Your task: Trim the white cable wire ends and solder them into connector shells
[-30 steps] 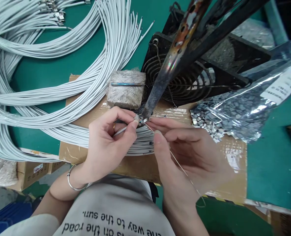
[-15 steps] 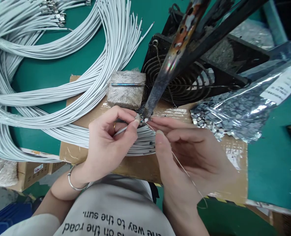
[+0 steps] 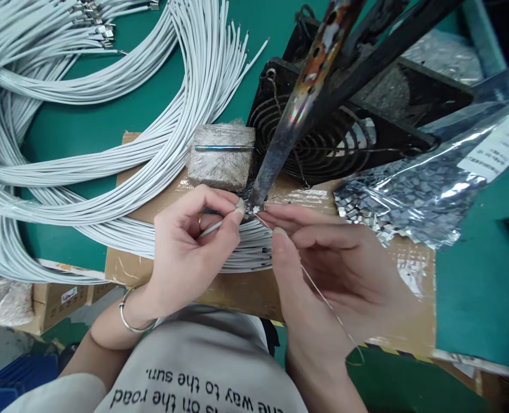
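Observation:
My left hand [image 3: 196, 246] is closed in a pinch on a white cable [image 3: 211, 229], its end at the tip of a soldering iron [image 3: 275, 152]. The iron slants down from the upper right, its barrel discoloured by heat. My right hand [image 3: 323, 264] is closed on a thin strand of solder wire [image 3: 323, 298], which runs from the iron's tip past the thumb and trails below the palm. A small metal piece [image 3: 256, 209] lies at the tip between my hands; its exact shape is too small to tell. Several cable ends [image 3: 250, 252] lie beneath my fingers.
Bundles of white cables [image 3: 108, 166] spread across the left of the green table [image 3: 478, 298]. A plastic-wrapped block [image 3: 222, 158] sits behind my hands, beside a black fan [image 3: 314, 143]. On the right, a clear bag [image 3: 418, 195] spills small metal pieces onto the cardboard [image 3: 409, 321].
Both hands keep nearly the same place at the iron's tip. The view has shifted very slightly; nothing has been taken up or let go.

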### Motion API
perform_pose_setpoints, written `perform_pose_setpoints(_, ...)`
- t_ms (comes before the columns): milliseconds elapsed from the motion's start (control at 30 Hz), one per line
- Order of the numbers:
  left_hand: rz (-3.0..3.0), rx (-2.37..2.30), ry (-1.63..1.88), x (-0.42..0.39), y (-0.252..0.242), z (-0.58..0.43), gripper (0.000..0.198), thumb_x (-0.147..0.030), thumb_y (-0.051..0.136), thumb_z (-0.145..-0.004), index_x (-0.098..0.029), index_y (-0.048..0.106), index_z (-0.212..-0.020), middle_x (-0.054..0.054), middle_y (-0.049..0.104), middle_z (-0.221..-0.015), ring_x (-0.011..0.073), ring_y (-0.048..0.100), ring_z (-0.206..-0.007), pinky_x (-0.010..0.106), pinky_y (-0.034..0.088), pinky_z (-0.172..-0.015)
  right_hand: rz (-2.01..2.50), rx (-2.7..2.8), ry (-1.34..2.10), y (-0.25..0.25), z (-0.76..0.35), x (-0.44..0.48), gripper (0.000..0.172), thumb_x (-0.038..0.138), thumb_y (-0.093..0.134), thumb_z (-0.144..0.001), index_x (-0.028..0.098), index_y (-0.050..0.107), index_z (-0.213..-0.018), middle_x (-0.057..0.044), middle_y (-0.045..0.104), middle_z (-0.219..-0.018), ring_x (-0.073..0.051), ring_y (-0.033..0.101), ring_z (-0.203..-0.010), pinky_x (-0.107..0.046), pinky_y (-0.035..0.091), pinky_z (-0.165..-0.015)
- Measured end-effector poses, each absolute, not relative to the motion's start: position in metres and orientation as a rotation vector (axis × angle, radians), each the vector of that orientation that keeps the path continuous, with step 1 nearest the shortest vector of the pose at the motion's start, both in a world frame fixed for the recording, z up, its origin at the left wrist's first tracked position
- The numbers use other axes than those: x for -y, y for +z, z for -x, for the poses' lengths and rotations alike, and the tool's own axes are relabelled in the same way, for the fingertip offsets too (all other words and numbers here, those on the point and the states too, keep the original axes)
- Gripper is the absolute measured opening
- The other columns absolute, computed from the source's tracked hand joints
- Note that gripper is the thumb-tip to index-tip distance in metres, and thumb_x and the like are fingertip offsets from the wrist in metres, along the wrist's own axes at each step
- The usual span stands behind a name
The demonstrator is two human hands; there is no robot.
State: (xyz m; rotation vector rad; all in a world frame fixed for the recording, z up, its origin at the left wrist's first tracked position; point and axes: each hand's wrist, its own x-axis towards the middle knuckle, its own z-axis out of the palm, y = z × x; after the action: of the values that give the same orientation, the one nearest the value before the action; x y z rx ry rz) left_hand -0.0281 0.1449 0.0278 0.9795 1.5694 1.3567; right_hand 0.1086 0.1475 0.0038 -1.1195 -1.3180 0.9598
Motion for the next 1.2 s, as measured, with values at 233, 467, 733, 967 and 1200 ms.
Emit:
perform_pose_setpoints(233,-0.979,-1.566,1.362,-0.1449,0.0271,0.0279,0.016,-0.014,0.081,-0.087,-0.02,0.072,-0.075,0.005,0.075,-0.091,0.0156,0.07,-0.078,0.022,0.052,-0.056,1.139,1.335,0.949,0.0049,-0.1091,-0.1464,0.016,0.013,0.072,-0.097,0.029,0.068,-0.094,-0.003,0.082,-0.116,-0.025,0.082,-0.097,-0.041,0.071,-0.088)
perform_pose_setpoints(467,-0.984,-1.543,1.358,-0.1443,0.0256,0.0286,0.016,-0.011,0.077,-0.089,-0.02,0.072,-0.077,0.004,0.076,-0.092,0.0139,0.068,-0.076,0.022,0.053,-0.057,1.092,1.332,0.943,0.0019,-0.1103,-0.1483,0.016,0.01,0.075,-0.094,0.024,0.068,-0.093,-0.003,0.083,-0.116,-0.021,0.082,-0.098,-0.038,0.07,-0.089)
perform_pose_setpoints(733,-0.979,-1.564,1.356,-0.1441,0.026,0.0283,0.016,-0.014,0.081,-0.087,-0.02,0.071,-0.076,0.005,0.077,-0.091,0.0159,0.071,-0.079,0.023,0.052,-0.058,1.099,1.314,0.941,0.0023,-0.1091,-0.1473,0.018,0.007,0.075,-0.093,0.025,0.07,-0.094,-0.004,0.083,-0.115,-0.021,0.081,-0.096,-0.04,0.07,-0.088)
perform_pose_setpoints(967,-0.963,-1.546,1.349,-0.1454,0.0249,0.0274,0.017,-0.013,0.078,-0.087,-0.02,0.07,-0.074,0.005,0.076,-0.089,0.0167,0.07,-0.08,0.023,0.052,-0.057,1.096,1.3,0.964,0.0002,-0.1089,-0.1489,0.018,0.009,0.075,-0.094,0.026,0.07,-0.091,-0.002,0.083,-0.115,-0.021,0.082,-0.095,-0.039,0.071,-0.088)
perform_pose_setpoints(1200,-0.976,-1.543,1.354,-0.1453,0.0241,0.0275,0.017,-0.01,0.076,-0.088,-0.02,0.071,-0.075,0.005,0.075,-0.089,0.0153,0.069,-0.079,0.022,0.05,-0.055,1.075,1.302,0.933,-0.0007,-0.1092,-0.1486,0.018,0.008,0.077,-0.091,0.025,0.07,-0.092,-0.004,0.084,-0.113,-0.021,0.082,-0.094,-0.036,0.07,-0.086)
